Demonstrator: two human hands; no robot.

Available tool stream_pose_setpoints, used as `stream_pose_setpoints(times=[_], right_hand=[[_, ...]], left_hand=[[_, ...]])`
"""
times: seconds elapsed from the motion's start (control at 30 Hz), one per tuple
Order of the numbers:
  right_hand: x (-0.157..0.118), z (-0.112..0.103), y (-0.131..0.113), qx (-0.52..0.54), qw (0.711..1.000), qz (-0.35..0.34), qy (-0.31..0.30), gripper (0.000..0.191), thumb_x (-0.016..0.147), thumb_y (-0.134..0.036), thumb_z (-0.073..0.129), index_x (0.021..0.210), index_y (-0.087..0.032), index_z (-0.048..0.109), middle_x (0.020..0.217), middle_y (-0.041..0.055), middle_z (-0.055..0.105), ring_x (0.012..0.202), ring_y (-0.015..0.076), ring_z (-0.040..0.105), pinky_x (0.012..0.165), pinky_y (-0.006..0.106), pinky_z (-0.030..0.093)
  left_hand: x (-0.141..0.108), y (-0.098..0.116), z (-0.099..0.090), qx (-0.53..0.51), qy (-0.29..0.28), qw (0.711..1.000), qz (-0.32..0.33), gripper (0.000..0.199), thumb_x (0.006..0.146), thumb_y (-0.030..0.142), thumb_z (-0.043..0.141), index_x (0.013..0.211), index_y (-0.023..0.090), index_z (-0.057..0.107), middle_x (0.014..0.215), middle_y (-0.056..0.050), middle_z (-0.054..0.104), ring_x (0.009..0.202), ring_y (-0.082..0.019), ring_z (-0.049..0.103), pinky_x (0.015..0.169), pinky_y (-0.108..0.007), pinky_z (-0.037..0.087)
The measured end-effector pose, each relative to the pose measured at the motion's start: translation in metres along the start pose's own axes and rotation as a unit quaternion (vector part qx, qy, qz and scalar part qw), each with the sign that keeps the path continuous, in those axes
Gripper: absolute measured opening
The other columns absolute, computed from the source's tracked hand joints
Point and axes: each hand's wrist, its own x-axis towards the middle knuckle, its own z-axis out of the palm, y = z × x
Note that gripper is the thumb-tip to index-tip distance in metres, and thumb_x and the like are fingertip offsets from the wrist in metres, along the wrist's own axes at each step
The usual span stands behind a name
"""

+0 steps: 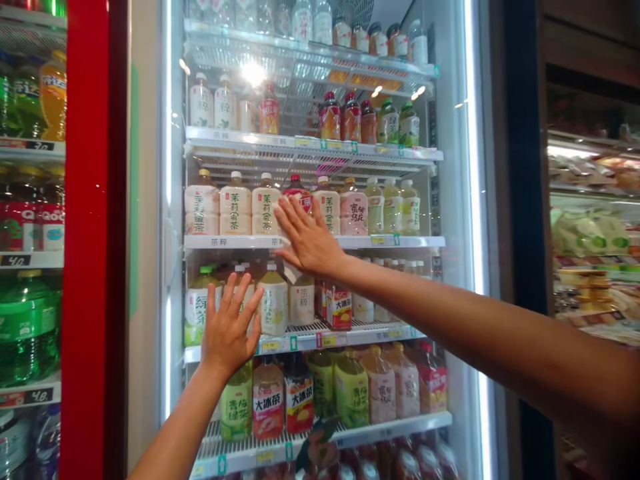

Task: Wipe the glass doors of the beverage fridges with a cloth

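A tall drinks cooler with a glass door fills the middle of the view. Against the glass, in front of the middle shelf (pixel 230 243), my right hand (pixel 307 239) presses a white cloth (pixel 292 272), which shows below the palm. Behind its fingers stands a red-capped bottle (pixel 295 183). My left hand (pixel 231 325) lies lower on the glass with its fingers spread and nothing in it. A green-capped bottle (pixel 199 308) is seen through the glass just left of that hand.
Bottles line every cooler shelf. At the left, past a red frame (pixel 90 233), is another shelf unit with green soda bottles (pixel 29 327). On the right, beyond the dark cooler edge, shelves hold packaged food (pixel 593 233).
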Motion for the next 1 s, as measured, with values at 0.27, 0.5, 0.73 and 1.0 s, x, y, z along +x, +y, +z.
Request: stream_pose_setpoints(times=[0.27,0.5,0.73,1.0], right_hand=[[-0.034,0.004,0.006,0.014,0.998,-0.064,-0.008,0.085,0.102,-0.067,0.033,0.165,-0.024,-0.005,0.172,0.0095,0.018,0.159,0.0285,0.018,0.129,0.064,0.008],[-0.087,-0.001,0.010,0.030,0.970,-0.228,-0.074,0.089,0.099,-0.072,0.034,0.165,-0.017,0.012,0.171,0.0078,0.024,0.160,0.0243,0.014,0.131,0.055,0.013],[-0.119,-0.013,0.031,-0.059,0.992,0.094,-0.056,0.096,0.099,-0.073,0.032,0.164,-0.010,0.001,0.172,0.0176,0.011,0.161,0.0347,0.006,0.126,0.068,0.006],[-0.196,-0.015,0.033,-0.041,0.988,0.106,-0.099,0.093,0.100,-0.070,0.037,0.165,-0.015,0.001,0.173,0.0124,0.013,0.161,0.0287,0.006,0.129,0.063,0.007]], left_hand=[[-0.017,0.007,-0.004,-0.012,0.004,1.000,-0.020,0.073,0.091,0.023,0.060,0.159,0.030,0.035,0.161,-0.009,0.043,0.156,-0.028,0.029,0.131,-0.058,0.011],[-0.018,0.004,-0.003,-0.014,-0.009,1.000,-0.019,0.077,0.091,0.026,0.061,0.161,0.035,0.028,0.163,-0.007,0.039,0.155,-0.029,0.030,0.131,-0.059,0.011],[-0.017,0.005,-0.004,-0.062,-0.029,0.996,-0.059,0.075,0.093,0.035,0.064,0.159,0.042,0.029,0.167,-0.002,0.033,0.155,-0.033,0.029,0.129,-0.065,0.010],[-0.015,0.026,-0.006,-0.050,-0.034,0.996,-0.071,0.074,0.096,0.031,0.057,0.159,0.047,0.022,0.172,0.007,0.017,0.157,-0.035,0.023,0.130,-0.064,0.003]])
